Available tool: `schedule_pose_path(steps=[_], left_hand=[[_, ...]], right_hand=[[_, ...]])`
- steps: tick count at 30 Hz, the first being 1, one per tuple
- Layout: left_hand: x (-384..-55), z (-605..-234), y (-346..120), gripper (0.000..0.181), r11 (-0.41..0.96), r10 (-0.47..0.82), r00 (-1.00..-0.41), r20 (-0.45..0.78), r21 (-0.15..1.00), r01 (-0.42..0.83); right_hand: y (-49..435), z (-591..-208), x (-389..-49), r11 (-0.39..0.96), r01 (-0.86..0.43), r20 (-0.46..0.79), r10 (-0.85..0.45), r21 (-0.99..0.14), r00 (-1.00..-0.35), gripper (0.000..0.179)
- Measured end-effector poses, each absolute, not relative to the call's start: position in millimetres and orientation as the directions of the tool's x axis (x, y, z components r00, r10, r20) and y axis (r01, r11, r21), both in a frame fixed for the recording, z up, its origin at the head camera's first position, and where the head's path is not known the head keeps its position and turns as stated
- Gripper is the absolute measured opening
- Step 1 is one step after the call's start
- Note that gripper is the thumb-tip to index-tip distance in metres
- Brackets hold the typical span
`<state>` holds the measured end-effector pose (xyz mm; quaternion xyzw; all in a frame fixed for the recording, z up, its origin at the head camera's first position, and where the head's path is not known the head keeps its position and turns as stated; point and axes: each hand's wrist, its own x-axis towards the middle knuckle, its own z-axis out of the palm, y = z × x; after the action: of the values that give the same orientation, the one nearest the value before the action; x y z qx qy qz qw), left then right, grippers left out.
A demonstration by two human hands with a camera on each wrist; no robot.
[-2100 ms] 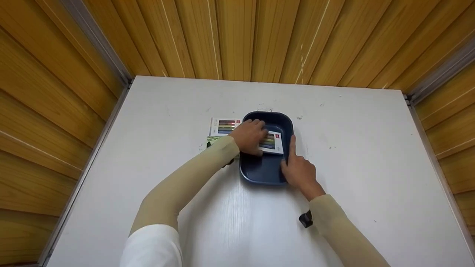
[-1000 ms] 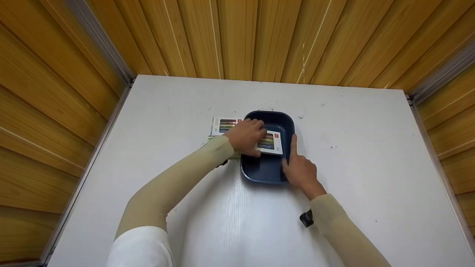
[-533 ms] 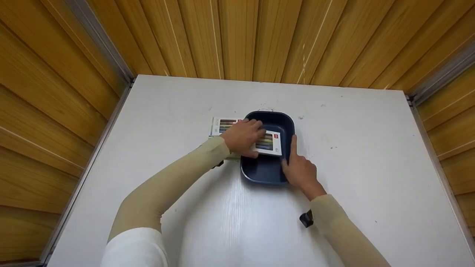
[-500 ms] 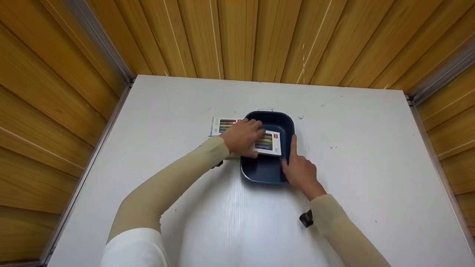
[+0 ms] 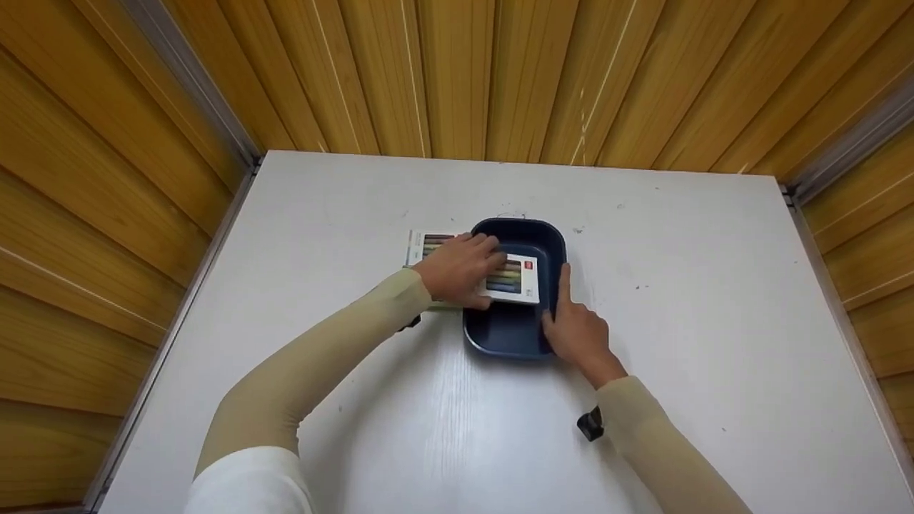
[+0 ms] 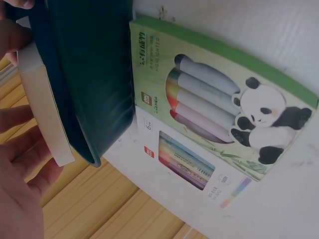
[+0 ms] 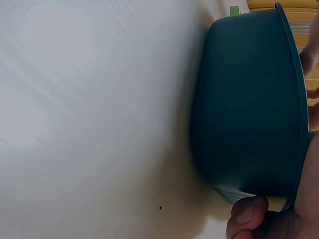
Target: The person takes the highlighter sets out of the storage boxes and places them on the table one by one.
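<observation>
My left hand (image 5: 453, 270) grips a white box of pens (image 5: 530, 285) with a window, over the dark blue basin (image 5: 503, 334). In the left wrist view the box (image 6: 47, 107) shows edge-on between thumb and fingers, just inside the basin's wall. The right hand (image 5: 580, 332) holds the basin's right rim, index finger straight along it, thumb at the inner side. Curled fingers (image 7: 249, 216) show beside the basin in the right wrist view. Left of the basin lie a green panda highlighter box (image 6: 154, 74) and another white pen box (image 6: 227, 179), partly hidden in the head view.
A white tabletop (image 5: 700, 343) with small dark marks carries everything. Yellow wood-panelled walls (image 5: 457, 78) stand behind it and at both sides. A black wrist camera (image 5: 590, 424) hangs under the right forearm.
The left hand has shifted a little to the left, and the box of pens has moved slightly left with it. The right hand stays on the basin's rim.
</observation>
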<state>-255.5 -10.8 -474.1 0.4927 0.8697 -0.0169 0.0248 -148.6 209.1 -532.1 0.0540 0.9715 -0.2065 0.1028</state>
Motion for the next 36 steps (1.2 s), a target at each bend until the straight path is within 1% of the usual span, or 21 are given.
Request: schedule_pose_path(steps=[9, 12, 21, 26, 30, 36], left_hand=[[-250, -476, -14, 0.068, 0.469, 0.883, -0.469, -0.022, -0.01, 0.883], [-250, -478, -15, 0.067, 0.464, 0.885, -0.465, -0.01, -0.017, 0.885], [-248, -477, -17, 0.068, 0.476, 0.879, -0.476, -0.021, -0.017, 0.879], [-248, -476, -21, 0.068, 0.488, 0.873, -0.488, -0.021, 0.007, 0.873], [-248, -477, -27, 0.068, 0.491, 0.871, -0.491, -0.021, 0.02, 0.871], [-247, -477, -35, 0.07, 0.512, 0.859, -0.512, -0.023, 0.026, 0.858]], right_hand=[[212, -536, -147, 0.909, 0.144, -0.212, 0.064, -0.391, -0.975, 0.088], [212, -536, -148, 0.91, 0.138, -0.198, 0.063, -0.39, -0.978, 0.087], [208, -537, -148, 0.906, 0.143, -0.205, 0.064, -0.398, -0.977, 0.088], [208, -536, -147, 0.906, 0.143, -0.208, 0.063, -0.397, -0.976, 0.088], [208, -536, -147, 0.907, 0.139, -0.202, 0.062, -0.396, -0.977, 0.087], [205, -535, -147, 0.911, 0.124, -0.184, 0.054, -0.394, -0.981, 0.083]])
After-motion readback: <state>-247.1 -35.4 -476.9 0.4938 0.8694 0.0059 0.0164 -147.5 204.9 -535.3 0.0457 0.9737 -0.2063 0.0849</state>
